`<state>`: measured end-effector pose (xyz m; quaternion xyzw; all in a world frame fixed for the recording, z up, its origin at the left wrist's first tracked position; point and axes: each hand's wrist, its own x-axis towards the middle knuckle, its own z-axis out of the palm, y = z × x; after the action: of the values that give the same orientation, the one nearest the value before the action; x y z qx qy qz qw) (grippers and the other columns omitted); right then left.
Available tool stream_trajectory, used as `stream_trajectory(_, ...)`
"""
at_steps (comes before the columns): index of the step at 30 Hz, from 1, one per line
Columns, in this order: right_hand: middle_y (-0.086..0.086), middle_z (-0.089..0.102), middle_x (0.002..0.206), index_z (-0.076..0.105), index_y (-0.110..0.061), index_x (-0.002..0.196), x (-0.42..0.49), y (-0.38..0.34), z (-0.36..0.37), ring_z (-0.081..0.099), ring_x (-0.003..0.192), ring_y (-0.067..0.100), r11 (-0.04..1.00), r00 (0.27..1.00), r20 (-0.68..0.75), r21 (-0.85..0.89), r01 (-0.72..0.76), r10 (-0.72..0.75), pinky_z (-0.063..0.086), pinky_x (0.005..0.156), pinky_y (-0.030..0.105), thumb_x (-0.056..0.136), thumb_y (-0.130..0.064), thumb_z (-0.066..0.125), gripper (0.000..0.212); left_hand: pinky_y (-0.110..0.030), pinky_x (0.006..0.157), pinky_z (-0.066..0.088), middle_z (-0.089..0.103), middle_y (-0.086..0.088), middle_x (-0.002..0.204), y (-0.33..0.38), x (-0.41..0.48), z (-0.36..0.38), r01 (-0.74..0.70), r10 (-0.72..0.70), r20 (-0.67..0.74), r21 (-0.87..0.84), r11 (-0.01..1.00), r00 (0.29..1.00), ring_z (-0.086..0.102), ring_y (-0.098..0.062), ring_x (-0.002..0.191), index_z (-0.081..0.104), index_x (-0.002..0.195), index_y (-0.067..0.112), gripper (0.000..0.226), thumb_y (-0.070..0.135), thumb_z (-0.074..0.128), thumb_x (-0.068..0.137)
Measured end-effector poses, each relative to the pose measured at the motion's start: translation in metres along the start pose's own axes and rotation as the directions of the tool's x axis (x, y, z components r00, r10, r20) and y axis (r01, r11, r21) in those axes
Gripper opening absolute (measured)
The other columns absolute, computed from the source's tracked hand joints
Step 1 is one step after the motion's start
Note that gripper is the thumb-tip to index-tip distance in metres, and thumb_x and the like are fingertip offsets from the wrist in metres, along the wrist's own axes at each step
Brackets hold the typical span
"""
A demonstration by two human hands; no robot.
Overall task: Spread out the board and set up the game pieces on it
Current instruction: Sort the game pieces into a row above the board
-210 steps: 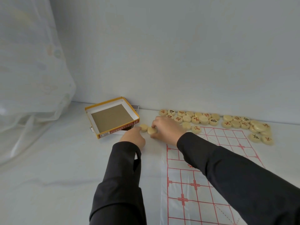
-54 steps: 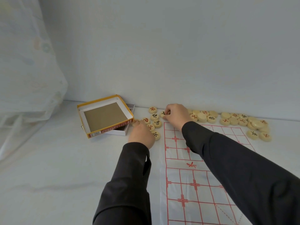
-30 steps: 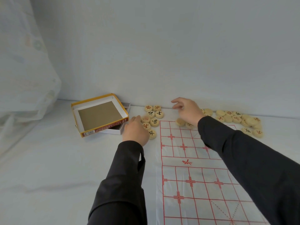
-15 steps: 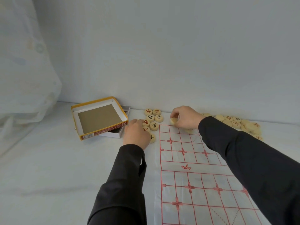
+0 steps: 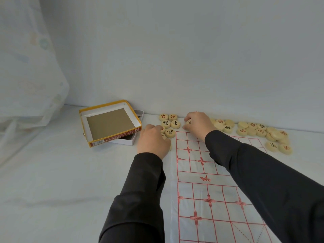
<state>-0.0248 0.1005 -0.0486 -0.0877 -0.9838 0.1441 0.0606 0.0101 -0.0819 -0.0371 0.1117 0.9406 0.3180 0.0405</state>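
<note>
Right hand (image 5: pixel 198 122) pinches piece (image 5: pixel 189 122) just beyond far-left corner of board (image 5: pixel 196 174), nearest it. Left hand (image 5: pixel 153 142) sits left of that corner, fingers hidden, hold unclear.

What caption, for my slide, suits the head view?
Right hand pinches a piece beyond the board; left hand rests on other pieces.

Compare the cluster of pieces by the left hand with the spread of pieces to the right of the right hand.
The left cluster is small, only a few discs; the right spread holds many more. Every fully visible disc in the left cluster shows its character, while several in the right spread show blank faces. The left hand partly covers the left cluster, not the right spread. Both are pale round discs lying off the board.
</note>
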Motion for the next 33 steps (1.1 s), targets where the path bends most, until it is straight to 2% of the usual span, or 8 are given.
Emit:
stream_trajectory(3, 0.008, 0.056, 0.128, 0.061, -0.008, 0.119, 0.0, 0.002, -0.003, 0.05, 0.119, 0.023, 0.998, 1.0, -0.001, 0.057, 0.0, 0.0, 0.038, 0.099, 0.03, 0.087, -0.008, 0.059, 0.032, -0.024, 0.091, 0.04, 0.042, -0.001, 0.136, -0.001, -0.001, 0.0, -0.026, 0.026, 0.032, 0.013, 1.0, 0.999, 0.045, -0.018, 0.119, 0.045, 0.136, 0.021, 0.05, 0.024, 0.058, 0.088)
stream_trajectory(5, 0.008, 0.054, 0.13, 0.06, -0.008, 0.122, 0.001, 0.003, -0.004, 0.049, 0.122, 0.023, 0.995, 1.0, -0.026, 0.095, 0.007, -0.004, 0.036, 0.101, 0.028, 0.088, -0.001, 0.054, 0.035, -0.023, 0.087, 0.041, 0.042, -0.002, 0.135, -0.001, -0.001, 0.001, -0.032, 0.031, 0.058, 0.023, 0.999, 0.998, 0.05, -0.018, 0.113, 0.047, 0.134, 0.021, 0.05, 0.026, 0.061, 0.086)
stream_trajectory(10, 0.008, 0.056, 0.124, 0.062, -0.009, 0.114, 0.004, 0.001, 0.001, 0.052, 0.115, 0.022, 0.989, 0.998, -0.06, 0.149, 0.012, -0.003, 0.039, 0.097, 0.029, 0.087, -0.005, 0.059, 0.027, -0.026, 0.091, 0.046, 0.042, -0.001, 0.133, -0.002, -0.001, 0.003, -0.049, 0.045, 0.11, 0.037, 0.998, 0.993, 0.053, -0.019, 0.109, 0.049, 0.132, 0.023, 0.05, 0.022, 0.065, 0.084)
stream_trajectory(18, 0.008, 0.054, 0.12, 0.059, -0.009, 0.116, -0.002, 0.013, -0.011, 0.055, 0.105, 0.023, 0.994, 0.987, -0.157, 0.107, -0.02, 0.037, 0.042, 0.09, 0.031, 0.09, -0.009, 0.056, 0.027, -0.028, 0.095, 0.047, 0.044, 0.0, 0.13, -0.004, 0.0, 0.007, -0.061, 0.055, 0.091, 0.061, 0.996, 0.994, 0.054, -0.019, 0.109, 0.06, 0.123, 0.025, 0.037, 0.02, 0.064, 0.086)
stream_trajectory(23, 0.009, 0.063, 0.111, 0.067, -0.009, 0.103, 0.001, 0.012, -0.013, 0.057, 0.103, 0.025, 0.994, 0.992, -0.098, 0.089, -0.068, 0.077, 0.044, 0.088, 0.029, 0.09, -0.003, 0.054, 0.02, -0.027, 0.094, 0.047, 0.046, -0.002, 0.126, -0.004, 0.001, 0.008, -0.03, 0.027, 0.051, 0.063, 0.998, 0.998, 0.054, -0.02, 0.106, 0.066, 0.113, 0.021, 0.027, 0.016, 0.063, 0.087)
stream_trajectory(26, 0.01, 0.065, 0.109, 0.07, -0.007, 0.102, 0.002, 0.009, -0.009, 0.06, 0.101, 0.024, 0.988, 0.996, -0.048, 0.138, -0.062, 0.07, 0.047, 0.09, 0.029, 0.087, 0.005, 0.049, 0.028, -0.026, 0.092, 0.046, 0.047, -0.001, 0.126, -0.005, 0.002, 0.008, -0.014, 0.013, 0.021, 0.054, 0.998, 1.0, 0.055, -0.02, 0.107, 0.067, 0.112, 0.021, 0.026, 0.013, 0.061, 0.088)
stream_trajectory(30, 0.01, 0.064, 0.114, 0.066, -0.006, 0.112, -0.001, 0.004, -0.006, 0.06, 0.108, 0.021, 0.964, 1.0, -0.007, 0.264, -0.015, 0.018, 0.048, 0.096, 0.032, 0.082, 0.012, 0.044, 0.041, -0.026, 0.093, 0.046, 0.047, -0.003, 0.128, -0.005, 0.003, 0.009, -0.01, 0.009, 0.018, 0.064, 0.998, 1.0, 0.054, -0.02, 0.109, 0.065, 0.116, 0.021, 0.029, 0.011, 0.059, 0.089)
stream_trajectory(33, 0.008, 0.066, 0.104, 0.07, -0.007, 0.096, -0.01, -0.004, -0.012, 0.061, 0.099, 0.02, 0.949, 0.996, -0.085, 0.311, 0.06, -0.035, 0.05, 0.089, 0.031, 0.079, 0.015, 0.042, 0.04, -0.026, 0.094, 0.044, 0.048, -0.003, 0.129, -0.005, 0.004, 0.01, 0.013, -0.013, -0.006, 0.053, 0.999, 1.0, 0.053, -0.02, 0.113, 0.063, 0.119, 0.02, 0.034, 0.006, 0.057, 0.089)
